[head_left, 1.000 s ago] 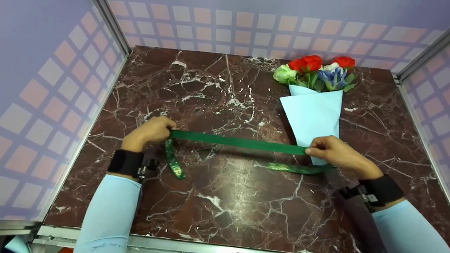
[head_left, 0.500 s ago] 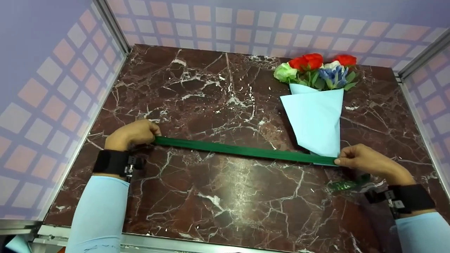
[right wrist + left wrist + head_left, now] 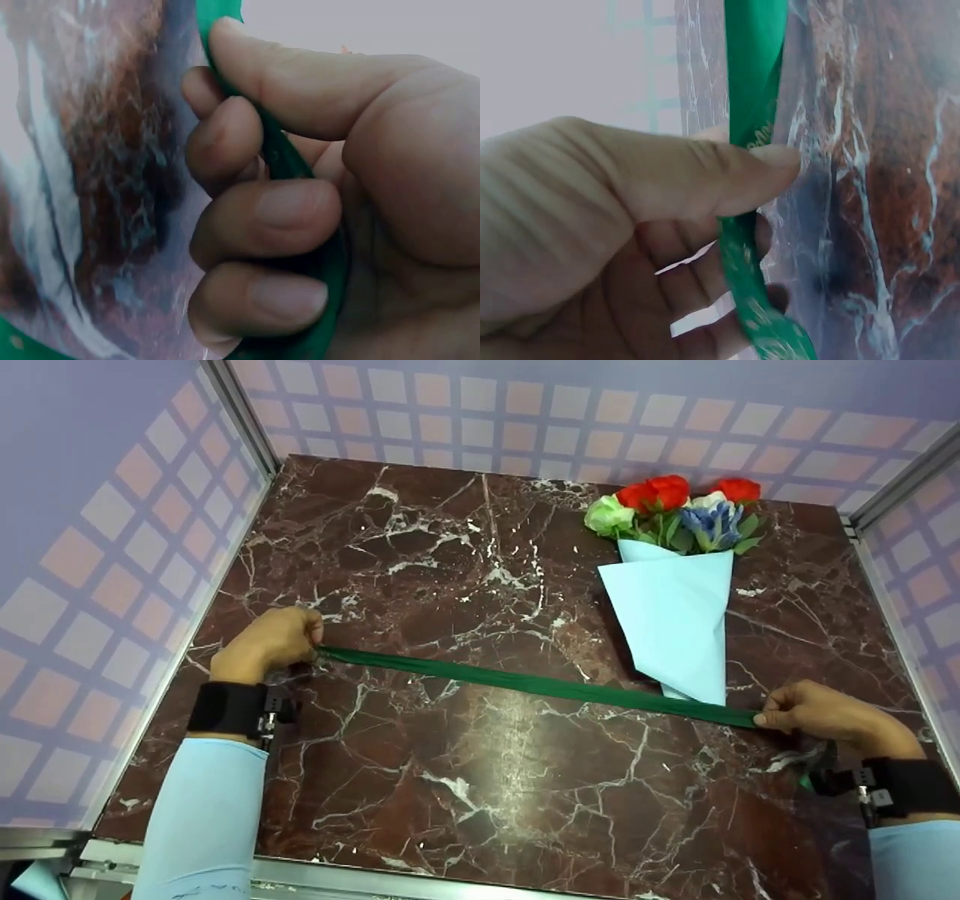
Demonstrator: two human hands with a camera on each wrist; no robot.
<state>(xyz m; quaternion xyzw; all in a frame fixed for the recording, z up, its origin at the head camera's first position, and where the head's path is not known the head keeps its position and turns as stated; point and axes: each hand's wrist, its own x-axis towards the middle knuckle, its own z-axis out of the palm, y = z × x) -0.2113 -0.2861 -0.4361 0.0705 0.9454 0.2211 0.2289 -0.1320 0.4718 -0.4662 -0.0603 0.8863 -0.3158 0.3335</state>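
A green ribbon (image 3: 525, 682) is stretched taut between both hands, slanting down to the right in the head view. My left hand (image 3: 270, 641) pinches its left end between thumb and fingers. In the left wrist view, gold print shows on the ribbon (image 3: 754, 75), and its tail hangs below the thumb. My right hand (image 3: 829, 716) pinches the other end; in the right wrist view the ribbon passes behind the curled fingers (image 3: 285, 214) into the palm. A bouquet wrapped in light blue paper (image 3: 675, 615) lies just beyond the ribbon, which crosses over its lower tip.
Red, blue, white and pale green flowers (image 3: 709, 521) top the bouquet near the back wall. The dark red marble tabletop (image 3: 450, 585) is bounded by checkered panels (image 3: 517, 427) at the back and sides. A metal rail (image 3: 375, 881) runs along the front edge.
Both hands have moved apart, left hand to the left and right hand to the right and nearer. The ribbon span between them has lengthened. The bouquet has stayed put.
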